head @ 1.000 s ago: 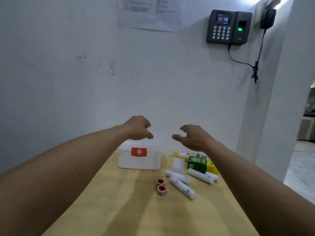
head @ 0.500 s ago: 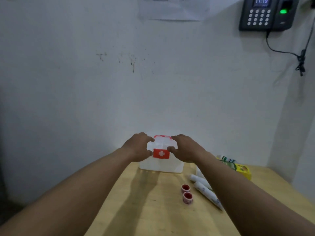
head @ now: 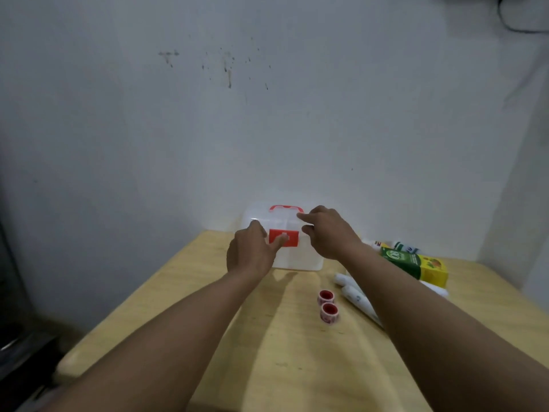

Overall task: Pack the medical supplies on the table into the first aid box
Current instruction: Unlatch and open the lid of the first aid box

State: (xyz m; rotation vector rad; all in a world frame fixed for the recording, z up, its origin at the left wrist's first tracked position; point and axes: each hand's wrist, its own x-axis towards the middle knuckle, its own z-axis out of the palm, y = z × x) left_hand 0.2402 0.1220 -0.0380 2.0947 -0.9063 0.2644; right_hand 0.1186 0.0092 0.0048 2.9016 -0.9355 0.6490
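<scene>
The white translucent first aid box (head: 300, 258) stands at the table's far edge by the wall, lid down, with a red handle (head: 285, 207) on top. My left hand (head: 249, 252) holds its front left, thumb pressed on the red latch (head: 291, 237). My right hand (head: 326, 233) grips the lid's right side, forefinger on top. To the right lie two red tape rolls (head: 326, 304), white bandage rolls (head: 356, 298), a green and yellow carton (head: 416, 263) and small bottles (head: 405, 247), partly hidden by my right forearm.
The wooden table (head: 267, 337) ends at the left and near edges, with dark floor and a dark object at the far left. A stained white wall (head: 267, 114) rises directly behind the box.
My hands came down from the air onto the box. Since half a second ago my left thumb slid onto the red latch and my right forefinger rose onto the lid.
</scene>
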